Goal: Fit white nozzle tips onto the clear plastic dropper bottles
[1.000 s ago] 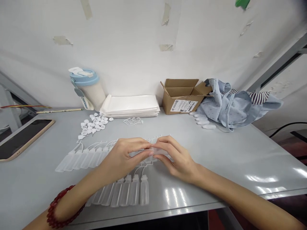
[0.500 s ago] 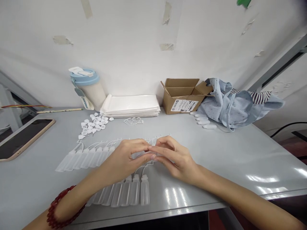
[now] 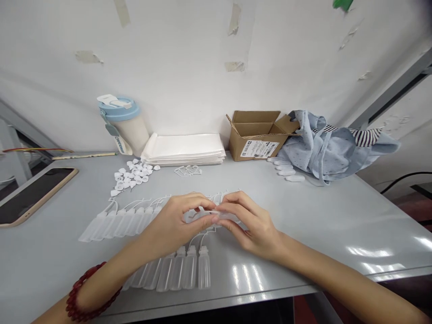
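My left hand [image 3: 184, 218] pinches a thin white plastic strap [image 3: 202, 210] between thumb and fingers. Touching it from the other side, my right hand [image 3: 251, 220] is closed on a small translucent bottle [image 3: 229, 217], mostly hidden by the fingers. Beneath and beside my left hand lie a back row of translucent bottles [image 3: 116, 222] with strap loops and a front row of similar bottles [image 3: 191, 270]. White caps [image 3: 130, 175] are piled at the left, and a few loose white straps [image 3: 188, 170] lie behind my hands.
A phone [image 3: 32, 195] lies at the left edge. Along the wall stand a blue-lidded cup [image 3: 126, 123], stacked white sheets [image 3: 184, 148] and an open cardboard box [image 3: 258, 139]. Blue cloth [image 3: 313, 150] is heaped at the right, beside several small bottles [image 3: 286, 172].
The fingers of both hands have shifted slightly. The strap and part of the bottle between them now show more clearly.
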Available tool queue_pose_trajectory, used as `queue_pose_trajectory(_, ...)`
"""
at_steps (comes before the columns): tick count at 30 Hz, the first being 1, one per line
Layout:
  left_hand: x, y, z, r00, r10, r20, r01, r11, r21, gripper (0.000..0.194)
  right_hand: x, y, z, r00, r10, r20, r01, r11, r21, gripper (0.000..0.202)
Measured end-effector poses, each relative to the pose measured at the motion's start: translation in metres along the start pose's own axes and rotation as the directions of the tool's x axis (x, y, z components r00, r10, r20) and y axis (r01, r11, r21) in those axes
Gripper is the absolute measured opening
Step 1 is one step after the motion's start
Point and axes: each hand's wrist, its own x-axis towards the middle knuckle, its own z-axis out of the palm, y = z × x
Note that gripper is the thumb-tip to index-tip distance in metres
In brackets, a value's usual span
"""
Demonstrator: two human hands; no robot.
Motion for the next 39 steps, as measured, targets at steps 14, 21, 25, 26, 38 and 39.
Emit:
queue_pose_trajectory(14, -0.002, -0.002, 0.002, 0.993, 0.056, -0.103, -0.054, 0.998, 0.023, 0.015, 0.0, 0.001, 0.0, 1.0, -0.015, -0.02, 0.014, 0.999, -0.038, 0.027)
queue_pose_trajectory(21, -0.002, 0.0, 0.004, 0.998, 0.027, -0.051, -0.029, 0.998, -0.057, 0.014, 0.0, 0.0, 0.001, 0.996, -0.087, -0.024, 0.085, 0.993, -0.088, 0.032)
queue_pose_trajectory(25, -0.002, -0.001, 0.006, 0.986, 0.134, -0.094, -0.134, 0.991, 0.013, 0.01, 0.0, -0.001, 0.001, 0.992, -0.121, -0.021, 0.118, 0.988, -0.1, 0.033)
queue_pose_trajectory(26, -0.002, -0.001, 0.005, 0.982, 0.159, -0.104, -0.157, 0.987, 0.032, 0.01, 0.001, -0.001, 0.001, 0.995, -0.093, -0.03, 0.091, 0.994, -0.063, 0.032)
queue_pose_trajectory(38, -0.004, -0.004, -0.012, 0.937, 0.347, -0.039, -0.341, 0.933, 0.117, 0.021, 0.015, -0.006, -0.012, 0.77, 0.45, 0.452, -0.608, 0.305, 0.733, 0.026)
queue_pose_trajectory(39, -0.004, -0.004, -0.013, 0.941, 0.336, -0.045, -0.328, 0.936, 0.131, 0.021, 0.014, -0.006, -0.011, 0.775, 0.448, 0.445, -0.598, 0.293, 0.746, 0.028)
